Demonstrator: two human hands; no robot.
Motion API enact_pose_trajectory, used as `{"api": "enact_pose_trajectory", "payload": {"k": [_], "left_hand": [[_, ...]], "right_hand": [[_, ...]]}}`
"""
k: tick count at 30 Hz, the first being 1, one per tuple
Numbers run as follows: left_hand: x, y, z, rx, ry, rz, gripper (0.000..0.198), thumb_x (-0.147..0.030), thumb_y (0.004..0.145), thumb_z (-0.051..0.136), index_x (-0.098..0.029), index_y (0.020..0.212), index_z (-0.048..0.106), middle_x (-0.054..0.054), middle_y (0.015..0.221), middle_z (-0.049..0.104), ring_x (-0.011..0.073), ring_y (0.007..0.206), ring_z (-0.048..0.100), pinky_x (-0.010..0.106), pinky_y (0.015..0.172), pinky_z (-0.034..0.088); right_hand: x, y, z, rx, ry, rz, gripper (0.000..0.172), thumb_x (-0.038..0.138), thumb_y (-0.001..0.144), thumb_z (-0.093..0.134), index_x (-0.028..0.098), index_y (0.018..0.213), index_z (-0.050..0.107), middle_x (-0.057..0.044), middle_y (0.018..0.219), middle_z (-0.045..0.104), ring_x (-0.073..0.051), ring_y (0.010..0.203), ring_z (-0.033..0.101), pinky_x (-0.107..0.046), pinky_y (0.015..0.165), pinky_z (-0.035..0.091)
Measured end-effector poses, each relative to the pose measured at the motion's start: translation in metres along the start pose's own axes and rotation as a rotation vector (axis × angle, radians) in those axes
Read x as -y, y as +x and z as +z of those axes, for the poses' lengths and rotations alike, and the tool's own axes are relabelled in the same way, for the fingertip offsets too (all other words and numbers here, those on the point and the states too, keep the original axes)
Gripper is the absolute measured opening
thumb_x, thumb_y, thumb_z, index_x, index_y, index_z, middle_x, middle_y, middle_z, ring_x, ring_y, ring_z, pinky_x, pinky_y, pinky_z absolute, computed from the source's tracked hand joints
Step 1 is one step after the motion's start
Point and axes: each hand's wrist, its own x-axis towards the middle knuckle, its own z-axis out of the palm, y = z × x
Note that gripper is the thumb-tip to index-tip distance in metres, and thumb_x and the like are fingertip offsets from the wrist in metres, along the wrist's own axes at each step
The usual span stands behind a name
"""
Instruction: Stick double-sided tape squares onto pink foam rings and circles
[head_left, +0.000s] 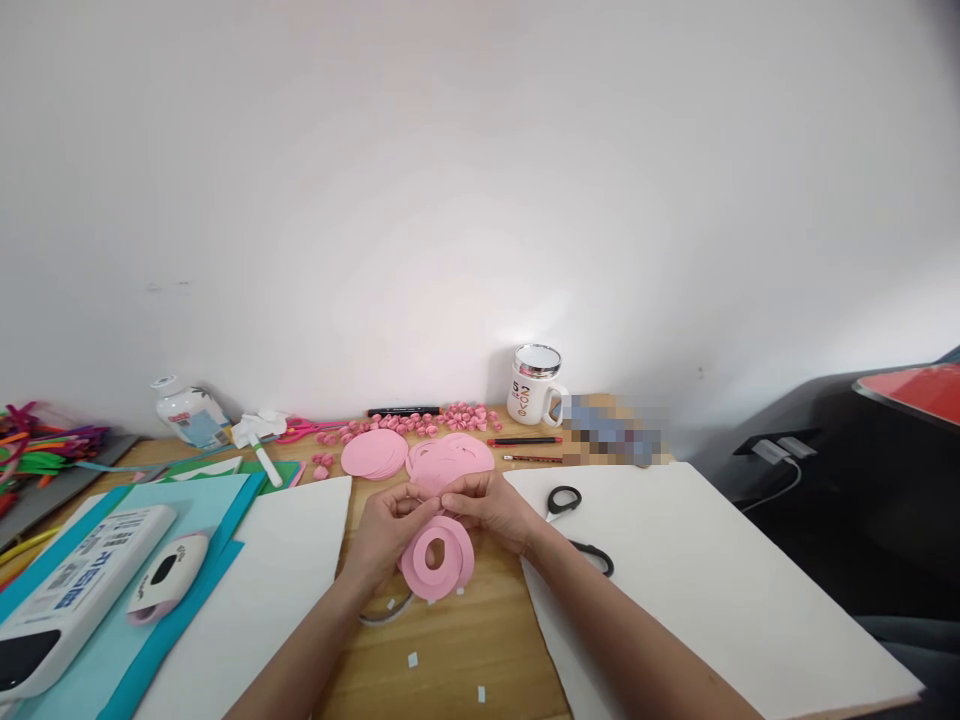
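Note:
My left hand (385, 527) and my right hand (495, 508) meet over the middle of the table, fingertips pinched together. Between them is the end of a pink paper spiral (448, 565), whose ring-like coils hang below my fingers around an open centre. The exact grip is partly hidden by the fingers. Just beyond my hands lie a stack of pink paper circles (374, 454) and more overlapping pink paper pieces (452, 458). Many small rolled pink paper flowers (469, 417) are heaped behind these.
Black-handled scissors (592, 556) lie partly under my right forearm on a white sheet (720, 590). A lidded mug (534, 385) stands by the wall. At left are a white bottle (192, 415), a glue pen (268, 466), a cutter-like device (168, 578) and a white box (82, 600).

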Motion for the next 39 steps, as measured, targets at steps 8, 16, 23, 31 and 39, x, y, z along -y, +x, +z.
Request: {"api": "enact_pose_trajectory", "payload": {"k": [8,16,23,31,39], "left_hand": [[0.0017,-0.0001,0.0010,0.012,-0.126,-0.048,0.022,-0.029,0.061,0.069,-0.012,0.074,0.062,0.004,0.061,0.067,0.0130,0.055,0.059,0.020,0.050,0.044],[0.0020,-0.0002,0.0009,-0.002,-0.117,-0.034,0.021,-0.029,0.064,0.068,-0.012,0.073,0.062,0.005,0.063,0.067,0.0130,0.055,0.059,0.020,0.050,0.044],[0.0016,-0.0005,0.0009,0.001,-0.090,-0.033,0.020,-0.031,0.065,0.067,-0.012,0.070,0.062,0.004,0.063,0.067,0.0126,0.055,0.059,0.019,0.050,0.045],[-0.0010,-0.0030,0.0022,0.006,-0.108,-0.061,0.022,-0.032,0.062,0.068,-0.012,0.068,0.062,0.005,0.063,0.067,0.0140,0.054,0.059,0.021,0.050,0.044],[0.0008,-0.0020,0.0014,0.014,-0.147,-0.071,0.020,-0.030,0.063,0.069,-0.012,0.069,0.063,0.004,0.063,0.067,0.0134,0.054,0.059,0.021,0.050,0.044]], "right_hand": [[0.0008,0.0003,-0.0017,0.010,-0.021,-0.002,0.030,0.039,0.061,0.069,0.011,0.071,0.066,-0.003,0.067,0.065,-0.010,0.056,0.057,-0.022,0.055,0.043],[0.0001,0.0008,-0.0022,0.005,-0.041,0.001,0.035,0.043,0.060,0.068,0.011,0.072,0.066,-0.004,0.066,0.065,-0.011,0.057,0.058,-0.023,0.056,0.043],[0.0004,0.0016,-0.0014,-0.042,-0.046,0.002,0.031,0.040,0.059,0.070,0.011,0.069,0.065,-0.003,0.065,0.065,-0.009,0.054,0.056,-0.021,0.053,0.041],[-0.0010,0.0025,-0.0019,-0.087,-0.033,-0.029,0.027,0.034,0.056,0.074,0.011,0.064,0.062,-0.001,0.058,0.064,-0.007,0.046,0.052,-0.018,0.045,0.038],[-0.0014,0.0036,-0.0052,-0.080,0.083,-0.049,0.037,0.026,0.052,0.077,0.012,0.084,0.064,-0.007,0.074,0.069,-0.017,0.069,0.065,-0.028,0.065,0.050]]}}
